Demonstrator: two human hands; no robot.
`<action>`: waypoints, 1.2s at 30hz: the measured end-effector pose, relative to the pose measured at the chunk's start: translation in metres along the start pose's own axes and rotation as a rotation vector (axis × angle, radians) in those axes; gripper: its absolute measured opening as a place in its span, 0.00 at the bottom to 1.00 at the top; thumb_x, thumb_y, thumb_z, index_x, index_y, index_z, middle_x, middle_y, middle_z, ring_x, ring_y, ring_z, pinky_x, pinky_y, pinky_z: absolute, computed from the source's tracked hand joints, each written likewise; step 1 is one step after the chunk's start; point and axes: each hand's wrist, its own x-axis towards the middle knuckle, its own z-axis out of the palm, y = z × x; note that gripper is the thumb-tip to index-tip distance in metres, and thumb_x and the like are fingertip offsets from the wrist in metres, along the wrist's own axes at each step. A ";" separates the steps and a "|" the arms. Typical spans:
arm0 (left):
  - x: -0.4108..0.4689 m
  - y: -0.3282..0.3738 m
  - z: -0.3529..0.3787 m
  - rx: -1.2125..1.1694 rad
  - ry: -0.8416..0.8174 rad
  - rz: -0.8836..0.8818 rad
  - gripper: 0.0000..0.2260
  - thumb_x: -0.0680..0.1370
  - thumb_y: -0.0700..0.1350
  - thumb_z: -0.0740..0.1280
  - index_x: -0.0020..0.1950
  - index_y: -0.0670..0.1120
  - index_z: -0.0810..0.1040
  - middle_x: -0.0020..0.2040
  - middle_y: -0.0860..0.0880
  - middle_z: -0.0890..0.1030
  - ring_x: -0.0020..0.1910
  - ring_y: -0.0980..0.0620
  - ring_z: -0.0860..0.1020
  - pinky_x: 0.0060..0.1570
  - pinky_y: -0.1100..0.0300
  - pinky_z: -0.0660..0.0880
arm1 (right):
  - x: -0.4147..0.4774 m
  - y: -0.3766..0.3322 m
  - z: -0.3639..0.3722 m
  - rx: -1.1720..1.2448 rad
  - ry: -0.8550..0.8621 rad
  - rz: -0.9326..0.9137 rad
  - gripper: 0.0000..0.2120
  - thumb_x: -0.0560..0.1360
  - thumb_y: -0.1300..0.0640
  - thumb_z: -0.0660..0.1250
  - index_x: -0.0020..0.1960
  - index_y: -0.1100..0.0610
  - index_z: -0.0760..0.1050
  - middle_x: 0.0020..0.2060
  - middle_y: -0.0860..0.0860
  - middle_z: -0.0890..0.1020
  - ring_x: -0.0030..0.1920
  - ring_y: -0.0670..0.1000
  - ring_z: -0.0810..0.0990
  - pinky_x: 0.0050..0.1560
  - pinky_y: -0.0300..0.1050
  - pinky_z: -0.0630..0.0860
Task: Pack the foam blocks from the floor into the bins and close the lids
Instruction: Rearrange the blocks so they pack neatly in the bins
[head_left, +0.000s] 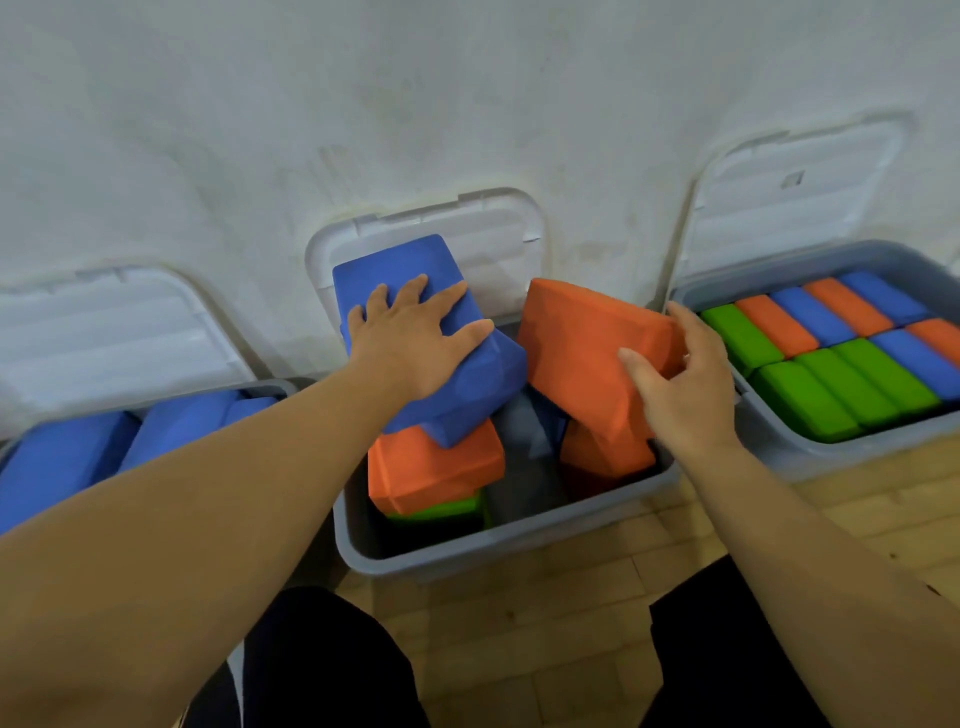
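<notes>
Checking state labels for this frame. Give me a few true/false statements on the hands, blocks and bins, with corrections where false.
1. The left hand lies flat on a blue block. True.
2. The right hand holds a green block. False: it grips an orange block.
3. The middle bin has its lid open. True.
4. The right bin is empty. False: it is filled with rows of blocks in green, orange and blue.
</notes>
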 end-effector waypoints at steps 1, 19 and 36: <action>-0.001 -0.001 -0.001 0.001 0.000 -0.001 0.33 0.77 0.75 0.47 0.80 0.67 0.53 0.83 0.52 0.53 0.81 0.37 0.50 0.77 0.35 0.50 | 0.000 -0.004 0.000 0.013 0.015 -0.015 0.36 0.72 0.40 0.74 0.76 0.45 0.66 0.73 0.48 0.69 0.72 0.50 0.69 0.72 0.58 0.69; -0.002 0.006 -0.001 -0.006 -0.011 -0.007 0.33 0.77 0.75 0.47 0.80 0.67 0.54 0.83 0.52 0.54 0.81 0.37 0.50 0.77 0.36 0.49 | -0.025 0.005 0.051 -0.482 -0.489 -0.092 0.29 0.77 0.45 0.67 0.76 0.49 0.67 0.76 0.52 0.64 0.68 0.58 0.72 0.64 0.55 0.72; 0.007 0.000 -0.002 -0.008 -0.007 -0.003 0.32 0.77 0.75 0.48 0.80 0.67 0.55 0.83 0.53 0.55 0.80 0.37 0.51 0.76 0.36 0.49 | -0.029 0.046 0.088 -0.853 -0.780 -0.137 0.32 0.78 0.33 0.60 0.79 0.39 0.59 0.81 0.50 0.57 0.76 0.60 0.62 0.74 0.62 0.61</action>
